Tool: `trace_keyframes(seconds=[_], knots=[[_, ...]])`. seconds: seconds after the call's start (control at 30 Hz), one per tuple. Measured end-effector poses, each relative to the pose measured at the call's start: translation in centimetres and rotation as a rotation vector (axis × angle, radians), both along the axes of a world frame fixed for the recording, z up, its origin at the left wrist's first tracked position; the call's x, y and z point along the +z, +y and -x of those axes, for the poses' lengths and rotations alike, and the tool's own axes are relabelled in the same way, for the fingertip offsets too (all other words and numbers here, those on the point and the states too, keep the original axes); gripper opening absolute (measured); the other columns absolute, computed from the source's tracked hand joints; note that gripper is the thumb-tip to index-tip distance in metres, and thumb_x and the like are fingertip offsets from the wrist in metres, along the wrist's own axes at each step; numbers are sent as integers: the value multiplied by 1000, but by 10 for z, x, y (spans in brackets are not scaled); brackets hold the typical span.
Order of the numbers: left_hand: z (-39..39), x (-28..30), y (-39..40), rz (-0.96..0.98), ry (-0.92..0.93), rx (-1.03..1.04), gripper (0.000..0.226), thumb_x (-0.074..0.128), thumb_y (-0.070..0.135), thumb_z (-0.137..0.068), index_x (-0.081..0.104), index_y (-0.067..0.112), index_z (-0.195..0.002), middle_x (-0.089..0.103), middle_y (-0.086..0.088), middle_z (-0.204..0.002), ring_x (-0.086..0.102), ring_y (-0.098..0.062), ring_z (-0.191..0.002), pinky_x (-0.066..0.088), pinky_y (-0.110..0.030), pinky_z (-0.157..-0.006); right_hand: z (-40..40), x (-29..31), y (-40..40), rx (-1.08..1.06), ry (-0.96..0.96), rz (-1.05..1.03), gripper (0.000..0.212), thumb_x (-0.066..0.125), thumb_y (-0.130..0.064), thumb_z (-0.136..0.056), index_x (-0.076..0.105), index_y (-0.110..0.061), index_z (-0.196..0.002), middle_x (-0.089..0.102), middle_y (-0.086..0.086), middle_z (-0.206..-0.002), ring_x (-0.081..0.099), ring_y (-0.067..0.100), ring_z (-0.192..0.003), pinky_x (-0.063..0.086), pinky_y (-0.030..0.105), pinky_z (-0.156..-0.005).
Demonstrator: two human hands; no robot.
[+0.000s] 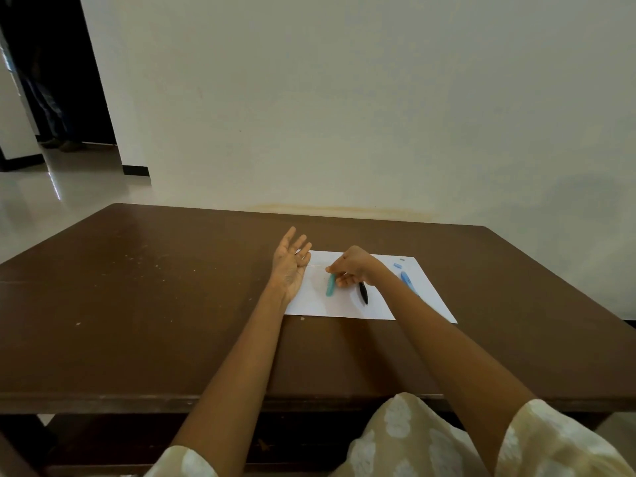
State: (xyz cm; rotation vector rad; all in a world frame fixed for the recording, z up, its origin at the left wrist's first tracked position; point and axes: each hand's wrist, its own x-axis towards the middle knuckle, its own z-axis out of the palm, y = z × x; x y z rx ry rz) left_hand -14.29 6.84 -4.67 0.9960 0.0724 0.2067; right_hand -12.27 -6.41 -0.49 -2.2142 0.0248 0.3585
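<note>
A white sheet of paper (320,304) lies on the brown table (144,304). My right hand (354,266) is over the sheet, fingers curled, pinching the top of a teal marker (331,285) that points down toward me. My left hand (290,266) rests at the sheet's left edge, palm turned up, fingers straight and holding nothing. A black pen (363,293) lies on the paper just right of my right hand. A blue pen (407,282) lies farther right, partly hidden by my right forearm, with a small blue cap (398,266) beyond it.
The table stands against a pale wall (344,98). At the far left is a dark doorway (51,70) with a person's legs in it. The tiled floor (51,201) shows left of the table. My patterned sleeves fill the bottom edge.
</note>
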Motion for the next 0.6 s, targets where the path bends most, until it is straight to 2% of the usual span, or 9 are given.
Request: trace_keyframes(seconds=[0.07, 0.17, 0.3, 0.37, 0.47, 0.53, 0.6], knots=[[0, 0, 1, 5, 4, 8, 75, 22, -26, -83, 28, 16, -144, 33, -17, -149, 36, -31, -135, 36, -32, -105, 0, 0, 1, -1, -19, 28, 36, 65, -13, -89, 57, 8, -117, 61, 18, -93, 56, 15, -58, 57, 31, -81], [-1, -1, 2, 25, 6, 2, 76, 23, -26, -82, 27, 17, -145, 32, -16, -149, 35, -31, -136, 35, -34, -107, -1, -2, 2, 1, -25, 35, 37, 65, -12, -89, 57, 8, -119, 61, 18, -94, 56, 15, -57, 56, 28, -73], [-2, -2, 2, 50, 11, -12, 78, 22, -27, -81, 27, 17, -145, 32, -16, -149, 35, -31, -136, 36, -33, -105, -3, -4, 3, 2, -46, 44, 35, 65, -12, -89, 59, 7, -118, 61, 17, -94, 55, 15, -56, 56, 28, -74], [-2, -2, 2, 58, 12, -17, 79, 23, -28, -80, 27, 17, -145, 31, -17, -149, 36, -31, -135, 36, -33, -104, -5, -5, 1, 3, -91, 35, 33, 65, -12, -89, 61, 6, -116, 64, 20, -100, 54, 14, -56, 54, 24, -66], [-1, -2, 2, 68, 4, -30, 80, 24, -29, -79, 27, 18, -144, 31, -17, -149, 36, -30, -135, 38, -32, -102, -10, -7, -3, 12, -266, 1, 25, 63, -14, -90, 67, 1, -110, 67, 17, -111, 53, 9, -59, 46, 16, -55], [-1, -2, 3, 67, -2, -37, 81, 24, -29, -78, 27, 18, -145, 32, -16, -149, 37, -30, -135, 39, -32, -101, -11, -6, -3, 50, -357, -18, 26, 61, -19, -91, 70, -3, -109, 68, 11, -114, 54, 8, -70, 43, 16, -59], [-1, -1, 2, 66, -9, -45, 81, 24, -29, -79, 26, 18, -145, 32, -16, -149, 37, -30, -134, 42, -32, -99, -10, -3, 0, 127, -358, 6, 28, 61, -24, -91, 71, -5, -109, 68, 9, -113, 57, 12, -88, 44, 21, -73]])
